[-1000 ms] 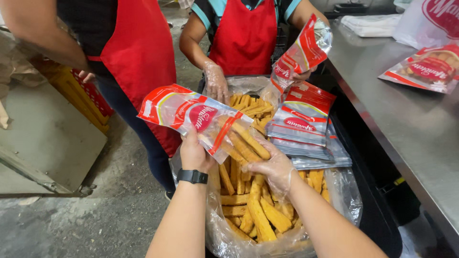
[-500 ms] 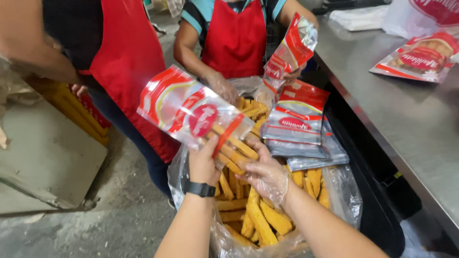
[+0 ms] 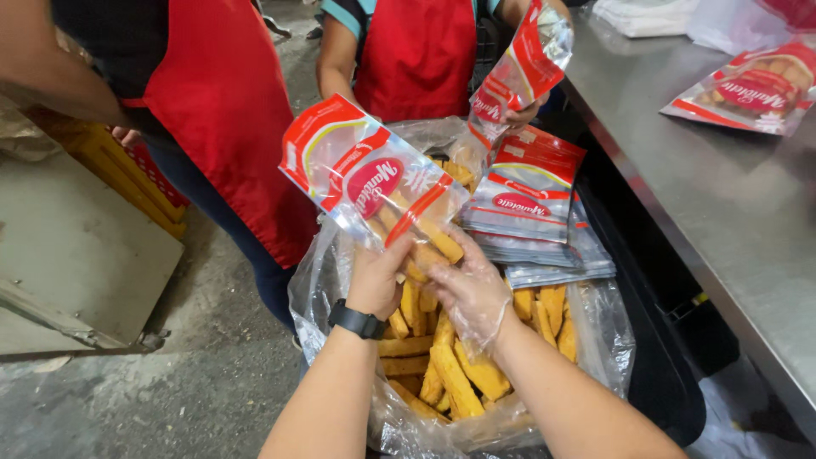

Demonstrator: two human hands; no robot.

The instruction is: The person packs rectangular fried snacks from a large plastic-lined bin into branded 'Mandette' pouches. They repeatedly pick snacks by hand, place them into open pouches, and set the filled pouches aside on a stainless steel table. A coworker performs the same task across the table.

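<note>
The red-and-clear pouch [image 3: 371, 178] now stands higher and more upright than a second ago, its open mouth turned down toward the fingers. Several yellow sticks [image 3: 425, 242] already sit inside, so the filling looks under way. The left hand [image 3: 378, 276] pinches the pouch's lower edge from beneath. The gloved right hand [image 3: 470, 293] has come up from the heap, its fingers curled around sticks at the pouch mouth. Below both hands the large plastic bag [image 3: 316, 280] holds the loose sticks. Beyond the fingertips lies a stack of empty pouches [image 3: 529, 200], where a co-worker's hand [image 3: 523, 110] holds another.
</note>
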